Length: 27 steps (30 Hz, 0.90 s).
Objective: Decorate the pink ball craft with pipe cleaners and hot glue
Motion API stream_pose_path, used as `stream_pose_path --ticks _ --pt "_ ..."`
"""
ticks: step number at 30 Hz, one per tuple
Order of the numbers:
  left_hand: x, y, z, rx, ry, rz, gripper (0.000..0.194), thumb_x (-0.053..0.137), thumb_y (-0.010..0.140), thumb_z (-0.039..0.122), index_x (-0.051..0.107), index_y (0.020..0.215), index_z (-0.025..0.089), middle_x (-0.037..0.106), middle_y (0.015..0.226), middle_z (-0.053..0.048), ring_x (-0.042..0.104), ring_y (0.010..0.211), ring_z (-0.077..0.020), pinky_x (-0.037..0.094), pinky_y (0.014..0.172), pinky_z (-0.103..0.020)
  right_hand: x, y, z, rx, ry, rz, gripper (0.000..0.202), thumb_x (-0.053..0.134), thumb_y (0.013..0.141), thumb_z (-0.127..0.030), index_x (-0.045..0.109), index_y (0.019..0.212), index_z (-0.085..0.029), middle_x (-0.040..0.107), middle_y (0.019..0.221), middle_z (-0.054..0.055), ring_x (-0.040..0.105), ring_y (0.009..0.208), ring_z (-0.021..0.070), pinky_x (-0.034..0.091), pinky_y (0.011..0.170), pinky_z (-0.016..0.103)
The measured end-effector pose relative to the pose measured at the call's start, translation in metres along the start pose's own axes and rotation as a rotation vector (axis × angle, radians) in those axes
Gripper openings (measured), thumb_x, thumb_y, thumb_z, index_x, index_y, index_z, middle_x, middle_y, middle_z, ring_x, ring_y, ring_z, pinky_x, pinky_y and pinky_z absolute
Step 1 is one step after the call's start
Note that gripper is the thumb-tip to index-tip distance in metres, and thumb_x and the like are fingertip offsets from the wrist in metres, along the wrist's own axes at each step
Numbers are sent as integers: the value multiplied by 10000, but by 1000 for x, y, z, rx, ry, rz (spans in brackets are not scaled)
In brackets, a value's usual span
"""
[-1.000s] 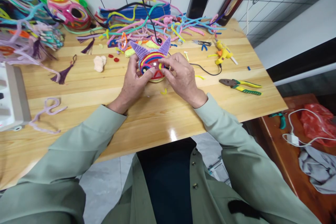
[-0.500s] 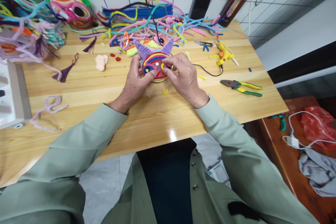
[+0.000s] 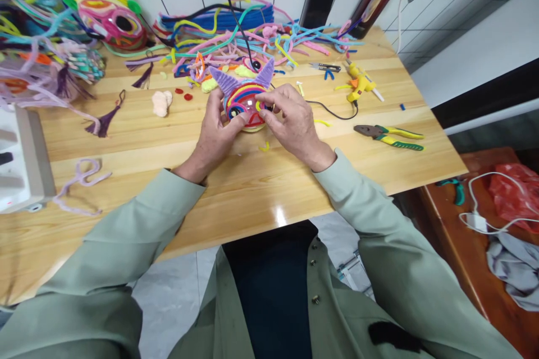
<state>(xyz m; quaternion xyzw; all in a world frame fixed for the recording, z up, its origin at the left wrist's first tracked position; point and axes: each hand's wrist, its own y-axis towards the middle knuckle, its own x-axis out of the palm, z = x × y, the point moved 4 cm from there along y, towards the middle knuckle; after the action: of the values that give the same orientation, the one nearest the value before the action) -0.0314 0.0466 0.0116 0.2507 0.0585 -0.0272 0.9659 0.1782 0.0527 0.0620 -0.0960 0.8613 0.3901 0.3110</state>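
Note:
A round craft head [image 3: 249,91] with purple pointed ears, coloured pipe-cleaner bands, ringed eyes and a clear glossy middle sits on the table in front of me. My left hand [image 3: 217,134] is closed around its left side, with the thumb along the lower front. At the right eye, my right hand [image 3: 295,123] pinches a short curved yellow pipe-cleaner piece [image 3: 257,105] against the front. The right hand's fingers partly cover that eye. A small yellow scrap [image 3: 264,146] lies just below the head.
Pliers [image 3: 389,137], a yellow glue gun [image 3: 360,83] with its cord and small snips [image 3: 326,67] lie to the right. Loose pipe cleaners [image 3: 227,28] pile along the wall. A finished-looking head [image 3: 112,19], purple tassel [image 3: 107,118] and white box [image 3: 25,162] are leftward.
The whole view has shifted slightly. Both hands keep nearly the same hold on the head, and the yellow piece stays at the right eye.

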Motion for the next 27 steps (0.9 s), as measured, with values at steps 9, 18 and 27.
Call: stream_pose_path --ticks 9,18,27 --pt "1 -1 3 -8 -42 48 631 879 962 740 615 1373 339 760 1397 -60 735 1459 -339 633 1270 -529 -2 0 -4 31 -50 36 156 656 1169 -369 740 1268 -284 774 1200 63 739 1200 274 661 1123 516" --pt "1 0 2 -43 -52 41 669 892 938 761 610 1378 344 762 1418 -67 748 1442 -347 646 1260 -551 3 -3 3 2 -120 35 211 588 1209 -427 718 1154 -270 739 1184 73 729 1229 297 648 1153 545" --pt "2 1 2 -24 -31 35 698 886 951 754 600 1419 321 747 1458 -85 760 1397 -339 642 1239 -567 3 -3 -1 -5 -150 4 182 597 1206 -414 728 1208 -289 727 1183 81 735 1236 314 646 1154 542"
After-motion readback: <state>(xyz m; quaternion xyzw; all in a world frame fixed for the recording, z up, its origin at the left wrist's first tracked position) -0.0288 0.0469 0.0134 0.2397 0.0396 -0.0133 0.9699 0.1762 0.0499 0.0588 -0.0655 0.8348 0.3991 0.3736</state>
